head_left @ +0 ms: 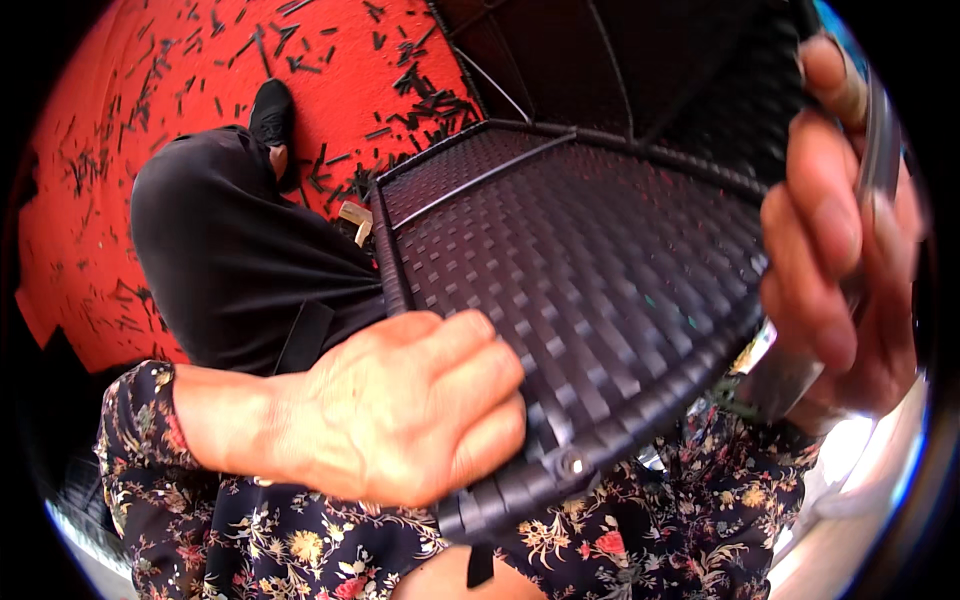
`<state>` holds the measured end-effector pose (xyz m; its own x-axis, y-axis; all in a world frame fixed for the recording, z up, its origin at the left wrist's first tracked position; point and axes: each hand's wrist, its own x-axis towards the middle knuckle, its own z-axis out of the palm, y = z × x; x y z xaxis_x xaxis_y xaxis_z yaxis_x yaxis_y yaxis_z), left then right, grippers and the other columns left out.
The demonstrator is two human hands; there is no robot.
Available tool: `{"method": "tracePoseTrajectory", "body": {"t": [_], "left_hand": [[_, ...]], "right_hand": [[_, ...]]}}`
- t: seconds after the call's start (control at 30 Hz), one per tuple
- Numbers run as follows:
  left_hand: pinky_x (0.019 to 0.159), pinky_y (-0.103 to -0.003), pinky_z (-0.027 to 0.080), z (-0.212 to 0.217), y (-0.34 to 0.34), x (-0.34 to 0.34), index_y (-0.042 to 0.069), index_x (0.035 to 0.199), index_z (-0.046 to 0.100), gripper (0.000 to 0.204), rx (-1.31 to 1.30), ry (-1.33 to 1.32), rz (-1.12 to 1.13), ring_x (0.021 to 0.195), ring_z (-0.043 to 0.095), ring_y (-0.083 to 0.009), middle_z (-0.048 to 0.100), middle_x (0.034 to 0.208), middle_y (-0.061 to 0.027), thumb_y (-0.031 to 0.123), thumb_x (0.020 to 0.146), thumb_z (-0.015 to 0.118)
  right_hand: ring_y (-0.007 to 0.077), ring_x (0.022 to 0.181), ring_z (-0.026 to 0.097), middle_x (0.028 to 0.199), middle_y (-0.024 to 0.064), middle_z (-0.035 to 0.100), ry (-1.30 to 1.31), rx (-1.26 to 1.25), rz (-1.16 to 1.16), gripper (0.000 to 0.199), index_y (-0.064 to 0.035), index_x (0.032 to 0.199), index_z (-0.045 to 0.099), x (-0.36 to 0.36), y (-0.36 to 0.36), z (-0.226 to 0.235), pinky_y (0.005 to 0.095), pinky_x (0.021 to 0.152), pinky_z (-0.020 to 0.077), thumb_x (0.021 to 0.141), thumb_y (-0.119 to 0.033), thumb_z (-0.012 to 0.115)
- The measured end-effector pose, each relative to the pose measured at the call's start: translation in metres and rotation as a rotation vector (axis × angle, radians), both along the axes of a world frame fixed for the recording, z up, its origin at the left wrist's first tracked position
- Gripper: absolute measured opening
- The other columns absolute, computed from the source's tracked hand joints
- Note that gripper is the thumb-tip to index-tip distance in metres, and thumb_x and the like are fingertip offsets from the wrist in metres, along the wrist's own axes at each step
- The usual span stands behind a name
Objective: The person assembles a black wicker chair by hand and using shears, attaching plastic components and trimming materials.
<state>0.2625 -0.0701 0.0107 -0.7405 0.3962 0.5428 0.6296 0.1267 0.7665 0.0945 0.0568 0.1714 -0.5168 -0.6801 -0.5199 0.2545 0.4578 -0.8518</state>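
So, left grip (395,415) on wickerwork (600,270).

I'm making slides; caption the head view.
Left hand on a dark woven panel, right hand beside it, scraps littering red floor.

At lower centre, the left hand (400,405) is closed over the near edge of a dark woven panel (590,270). At far right, the right hand (828,215) grips a blurred grey tool (881,140). At upper left, black scraps (425,95) litter the red floor (60,265) around 1 black shoe (270,112).
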Motion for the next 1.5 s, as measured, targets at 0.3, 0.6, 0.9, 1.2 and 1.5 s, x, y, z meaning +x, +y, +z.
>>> {"method": "tracePoseTrajectory", "body": {"t": [0.3, 0.6, 0.9, 1.2, 1.5], "left_hand": [[0.047, -0.025, 0.037, 0.001, -0.018, 0.059, 0.005, 0.067, 0.053, 0.016, 0.081, -0.004, 0.090, 0.064, 0.054, -0.0186, 0.054, 0.072, -0.0081, 0.019, 0.060, 0.054], [0.049, -0.027, 0.039, 0.016, -0.001, 0.028, 0.005, 0.063, 0.054, 0.020, 0.208, -0.106, 0.295, 0.069, 0.055, -0.0202, 0.056, 0.074, -0.0090, 0.024, 0.055, 0.050], [0.044, -0.027, 0.041, 0.013, -0.012, 0.003, 0.009, 0.062, 0.051, 0.012, 0.193, -0.034, 0.050, 0.063, 0.054, -0.0170, 0.054, 0.071, -0.0059, 0.019, 0.056, 0.051], [0.045, -0.029, 0.033, 0.013, 0.010, -0.002, 0.007, 0.054, 0.052, 0.027, 0.431, -0.159, 0.173, 0.063, 0.052, -0.0227, 0.055, 0.067, -0.0116, 0.030, 0.044, 0.042], [0.045, -0.028, 0.033, 0.025, 0.022, -0.008, 0.007, 0.058, 0.055, 0.025, 0.661, -0.235, 0.374, 0.058, 0.052, -0.0198, 0.056, 0.066, -0.0089, 0.027, 0.045, 0.047]], "right_hand": [[0.0089, 0.040, 0.046, 0.070, 0.0032, 0.049, -0.036, 0.264, -0.044, 0.059, -0.0027, 0.132, 0.012, 0.037, -0.039, 0.000, 0.0160, 0.031, 0.0373, 0.087, -0.009, 0.051], [0.0104, 0.038, 0.046, 0.068, 0.0042, 0.051, -0.163, 0.397, -0.078, 0.052, -0.0065, 0.128, 0.015, -0.003, -0.042, 0.015, 0.0183, 0.031, 0.0390, 0.088, -0.009, 0.048], [0.0127, 0.038, 0.047, 0.064, 0.0066, 0.053, -0.283, 0.513, -0.097, 0.039, -0.0097, 0.123, 0.020, -0.023, -0.020, 0.024, 0.0220, 0.031, 0.0392, 0.091, -0.012, 0.042], [0.0149, 0.037, 0.048, 0.060, 0.0089, 0.054, -0.585, 0.699, 0.066, 0.026, -0.0130, 0.117, 0.025, -0.072, 0.000, 0.014, 0.0257, 0.031, 0.0394, 0.094, -0.014, 0.036], [0.0100, 0.036, 0.045, 0.061, 0.0062, 0.053, -0.368, 0.663, -0.231, 0.029, -0.0061, 0.120, 0.034, -0.081, 0.063, 0.045, 0.0206, 0.032, 0.0376, 0.094, -0.019, 0.037]]}}
